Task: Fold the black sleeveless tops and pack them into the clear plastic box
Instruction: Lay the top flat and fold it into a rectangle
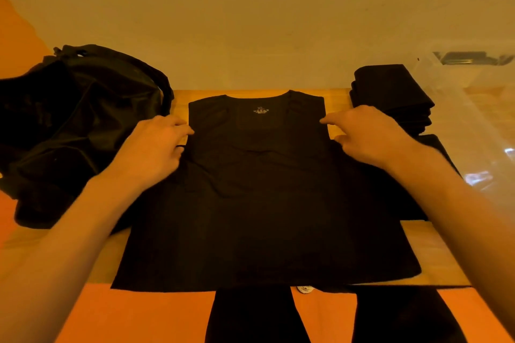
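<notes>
Black sleeveless top (262, 197) lies flat, neck away from the person, on the wooden surface (434, 253), spread between the two hands; its hem hangs just over the near edge.

Left hand (150, 147) is at the left armhole edge with fingers curled in. Blur hides whether it has cloth pinched. Right hand (370, 136) is at the right armhole, forefinger and thumb stretched out and apart, holding nothing.

Outward of the left hand: loose heap of black tops (69, 125). Beyond the right hand: stack of folded tops (390, 91), with the clear plastic box (473, 108) further out on that side.

Judged handling: thin knit, light, limp, no stiffness. It will sag and crease if lifted from one point, and likely drags on the wood rather than slides. Best taken by pinching both shoulder straps or side seams together, folding inward while it stays flat.
</notes>
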The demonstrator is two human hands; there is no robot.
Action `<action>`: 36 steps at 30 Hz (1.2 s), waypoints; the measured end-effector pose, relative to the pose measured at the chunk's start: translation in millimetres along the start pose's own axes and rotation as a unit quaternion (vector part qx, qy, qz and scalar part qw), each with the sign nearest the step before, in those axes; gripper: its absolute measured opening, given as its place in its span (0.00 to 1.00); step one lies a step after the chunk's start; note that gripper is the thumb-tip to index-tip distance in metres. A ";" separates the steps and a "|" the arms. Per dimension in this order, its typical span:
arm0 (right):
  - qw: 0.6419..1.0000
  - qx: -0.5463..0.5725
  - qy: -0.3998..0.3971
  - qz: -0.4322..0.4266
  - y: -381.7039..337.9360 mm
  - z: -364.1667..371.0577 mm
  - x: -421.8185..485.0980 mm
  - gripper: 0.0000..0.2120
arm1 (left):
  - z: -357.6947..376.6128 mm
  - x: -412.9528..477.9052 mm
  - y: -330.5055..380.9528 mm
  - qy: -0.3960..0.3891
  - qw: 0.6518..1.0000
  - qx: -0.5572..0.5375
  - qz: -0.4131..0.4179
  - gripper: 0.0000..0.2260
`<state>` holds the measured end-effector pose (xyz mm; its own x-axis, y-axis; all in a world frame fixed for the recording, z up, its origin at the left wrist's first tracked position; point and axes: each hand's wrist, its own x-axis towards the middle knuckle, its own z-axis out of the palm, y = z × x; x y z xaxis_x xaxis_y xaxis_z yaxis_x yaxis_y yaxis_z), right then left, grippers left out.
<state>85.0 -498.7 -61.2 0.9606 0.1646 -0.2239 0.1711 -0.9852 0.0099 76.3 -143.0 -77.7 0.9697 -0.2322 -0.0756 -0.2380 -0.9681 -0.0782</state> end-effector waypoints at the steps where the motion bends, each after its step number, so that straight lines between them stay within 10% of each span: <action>1: 1.000 -0.001 -0.023 0.000 4.3 -2.3 3.0 0.28 | -0.6 5.5 -5.2 -0.016 1.000 0.025 0.010 0.21; 17: 0.979 -0.196 0.049 -0.023 26.5 21.7 10.9 0.11 | -3.6 44.5 -27.7 -0.215 0.967 0.139 -0.008 0.09; 27: 0.982 -0.175 0.045 -0.051 35.5 20.6 13.7 0.08 | -18.1 35.6 -38.0 -0.146 0.982 -0.117 -0.021 0.08; 36: 0.969 -0.233 0.058 -0.064 37.4 19.5 10.1 0.09 | -18.4 31.5 -39.6 -0.065 0.991 -0.116 -0.013 0.07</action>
<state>96.9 -534.9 -82.0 0.9389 0.3142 -0.1407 0.3437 -0.8323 0.4349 117.2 -113.7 -58.7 0.9567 -0.2071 -0.2048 -0.1791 -0.9728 0.1470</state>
